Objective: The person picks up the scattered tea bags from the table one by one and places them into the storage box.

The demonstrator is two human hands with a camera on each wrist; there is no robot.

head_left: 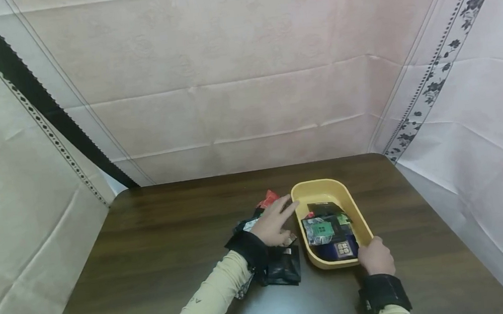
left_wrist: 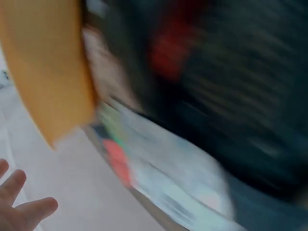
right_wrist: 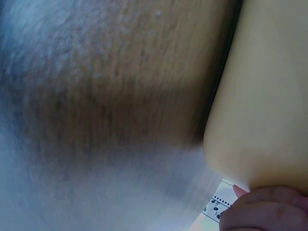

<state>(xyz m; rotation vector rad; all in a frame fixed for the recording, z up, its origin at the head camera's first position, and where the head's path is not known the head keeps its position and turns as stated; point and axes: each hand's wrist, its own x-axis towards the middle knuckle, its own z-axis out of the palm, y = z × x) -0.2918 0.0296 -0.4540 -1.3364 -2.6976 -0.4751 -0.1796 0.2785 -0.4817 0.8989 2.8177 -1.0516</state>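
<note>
A yellow plastic basket stands on the table, with several small packets in it, among them a green-labelled packet and a dark blue packet. My right hand grips its near right corner; curled fingers show against the wall in the right wrist view. Beside the basket's left rim, my left hand hovers above a loose group of packets with its fingers spread and nothing held. A black packet and a red packet stick out around that hand, which hides part of the group.
The brown wooden table extends to both sides of the basket. White cloth sheets hang behind and beside it, one with a floral border. A dark strip runs down at the left.
</note>
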